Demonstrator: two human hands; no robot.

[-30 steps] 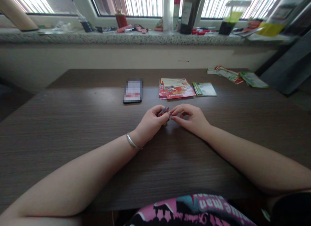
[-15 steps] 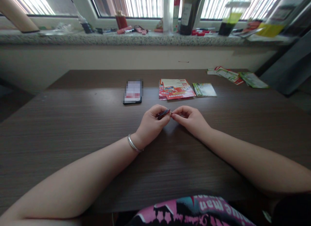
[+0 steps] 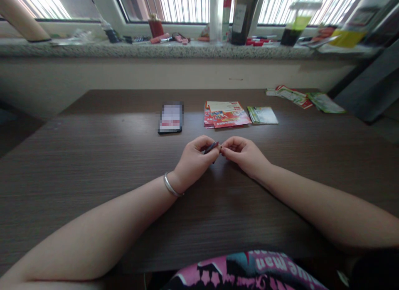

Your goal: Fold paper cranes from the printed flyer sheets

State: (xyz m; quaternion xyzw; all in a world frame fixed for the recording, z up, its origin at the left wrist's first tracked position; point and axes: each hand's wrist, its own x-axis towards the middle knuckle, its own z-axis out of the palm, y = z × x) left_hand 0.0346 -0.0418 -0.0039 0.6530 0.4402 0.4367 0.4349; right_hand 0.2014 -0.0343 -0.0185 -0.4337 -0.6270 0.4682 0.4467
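Note:
My left hand [image 3: 195, 157] is closed around a small dark slim object [image 3: 211, 147], whose kind I cannot make out. Part of it shows between thumb and forefinger; the rest lies hidden in the palm. Close against it on the right, my right hand [image 3: 246, 153] is closed in a pinch, thumb and forefinger meeting at the object's right end. Whatever the right fingertips hold there is too small to name. Both hands are low over the brown table [image 3: 93, 165].
Beyond my hands lie a phone [image 3: 170, 117] with a blurred screen, a stack of red printed cards [image 3: 229, 117] and a green-white packet [image 3: 263, 115]. More packets [image 3: 294, 97] lie at the back right. Bottles [image 3: 241, 20] and small items line the stone windowsill [image 3: 187, 51].
Both hands have shifted very slightly, and a dark bit now shows below the left fingertips. Everything else stays in place.

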